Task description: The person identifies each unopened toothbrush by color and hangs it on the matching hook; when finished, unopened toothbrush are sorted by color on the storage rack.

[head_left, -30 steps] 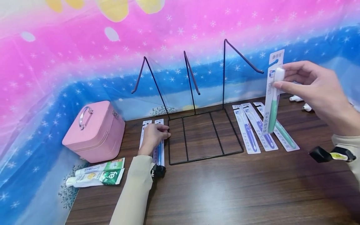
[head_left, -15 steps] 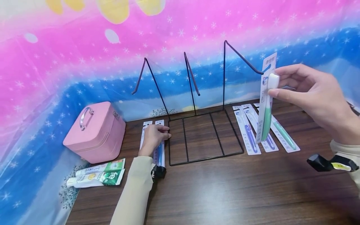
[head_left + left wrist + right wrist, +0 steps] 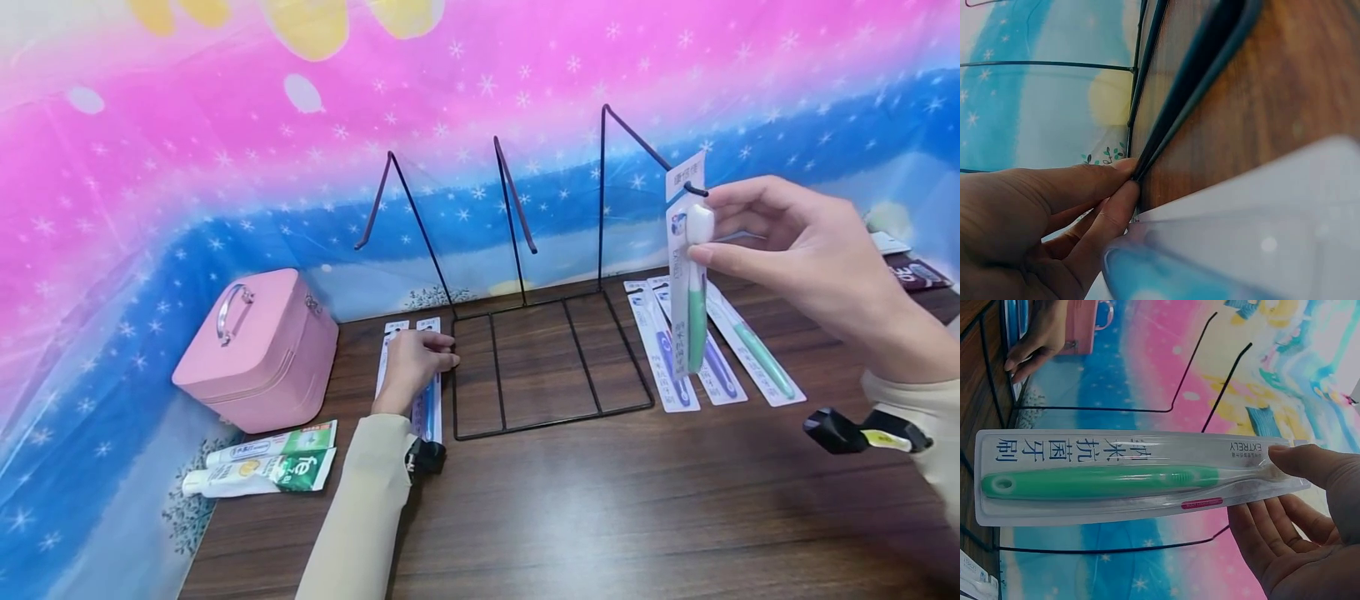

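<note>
My right hand (image 3: 810, 242) pinches a packaged green toothbrush (image 3: 697, 308) near its head, thumb on the blister. The toothbrush hangs upright in the air at the right arm of a black wire rack (image 3: 602, 200), whose tip comes through the hanging slot of the card. In the right wrist view the green handle (image 3: 1097, 481) shows full length through clear plastic. Far to the left, my left hand (image 3: 408, 367) pinches the rack's left base bar, which the left wrist view shows between thumb and finger (image 3: 1116, 209). Beneath that hand lie packaged blue toothbrushes (image 3: 431, 408), partly hidden.
Two packaged purple toothbrushes (image 3: 666, 358) and a green one (image 3: 761, 354) lie right of the rack. At left stand a pink case (image 3: 255, 358) and two toothpaste tubes (image 3: 258, 475). The rack's middle arm (image 3: 513, 192) and left arm (image 3: 375, 200) point forward.
My right hand has moved left and slightly down with the toothbrush, bringing its card slot onto the right arm's tip. The left hand has stayed on the rack.
</note>
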Action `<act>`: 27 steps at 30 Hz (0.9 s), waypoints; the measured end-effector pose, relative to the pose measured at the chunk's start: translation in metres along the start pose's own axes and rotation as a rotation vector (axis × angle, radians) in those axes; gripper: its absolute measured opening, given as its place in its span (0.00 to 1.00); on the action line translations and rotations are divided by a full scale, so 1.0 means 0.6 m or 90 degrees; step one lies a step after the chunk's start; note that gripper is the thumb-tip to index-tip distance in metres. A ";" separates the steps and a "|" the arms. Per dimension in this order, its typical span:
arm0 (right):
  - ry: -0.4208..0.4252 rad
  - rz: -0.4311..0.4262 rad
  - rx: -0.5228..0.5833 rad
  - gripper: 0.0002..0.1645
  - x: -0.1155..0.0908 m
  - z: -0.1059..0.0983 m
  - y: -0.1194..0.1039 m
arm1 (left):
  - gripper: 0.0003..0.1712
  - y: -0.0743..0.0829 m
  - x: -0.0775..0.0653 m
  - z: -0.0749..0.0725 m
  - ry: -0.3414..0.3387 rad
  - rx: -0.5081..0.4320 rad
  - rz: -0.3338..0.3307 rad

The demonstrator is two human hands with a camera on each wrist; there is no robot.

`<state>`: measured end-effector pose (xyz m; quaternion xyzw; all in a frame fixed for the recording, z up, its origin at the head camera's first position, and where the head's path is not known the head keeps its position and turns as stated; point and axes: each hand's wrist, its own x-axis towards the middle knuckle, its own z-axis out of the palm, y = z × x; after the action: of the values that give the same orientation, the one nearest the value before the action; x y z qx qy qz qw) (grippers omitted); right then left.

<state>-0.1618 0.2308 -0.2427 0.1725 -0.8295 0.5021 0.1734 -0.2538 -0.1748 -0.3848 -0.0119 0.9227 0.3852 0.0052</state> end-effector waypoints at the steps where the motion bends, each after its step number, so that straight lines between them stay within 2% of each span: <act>1: 0.001 -0.004 -0.002 0.28 0.003 0.002 0.001 | 0.12 0.000 0.000 0.000 0.000 -0.001 0.001; 8: 0.012 -0.007 0.004 0.28 0.025 0.015 0.003 | 0.13 0.001 -0.002 -0.002 0.000 0.002 0.016; 17: 0.023 0.006 -0.029 0.27 0.059 0.028 0.016 | 0.13 -0.001 -0.001 0.002 0.004 0.017 0.021; 27: 0.039 0.006 -0.047 0.31 0.104 0.046 0.033 | 0.13 -0.002 -0.002 0.000 0.006 0.011 0.013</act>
<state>-0.2290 0.2075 -0.2413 0.1465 -0.8427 0.4767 0.2028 -0.2526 -0.1756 -0.3859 -0.0043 0.9262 0.3770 -0.0026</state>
